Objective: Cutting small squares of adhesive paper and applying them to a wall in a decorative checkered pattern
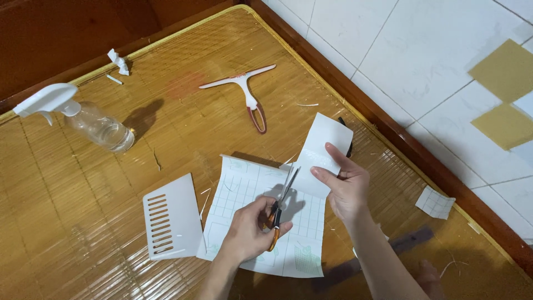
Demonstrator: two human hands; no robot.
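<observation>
Grid sheet point(244, 191) on mat point(83, 222); comb scraper point(171, 218) just left; spray bottle point(83, 118) far left; squeegee point(247, 91) behind; paper scrap point(435, 202) right.

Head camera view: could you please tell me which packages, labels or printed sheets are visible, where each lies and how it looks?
Gridded backing sheet: white with pale green lines, flat under both hands.
Small gridded scrap: white square, at the mat's right edge.
Spray bottle: clear, white trigger, lying far left; no label visible.

Orange-handled scissors point(280, 206) blades open, white film piece point(321, 153) held upright
</observation>
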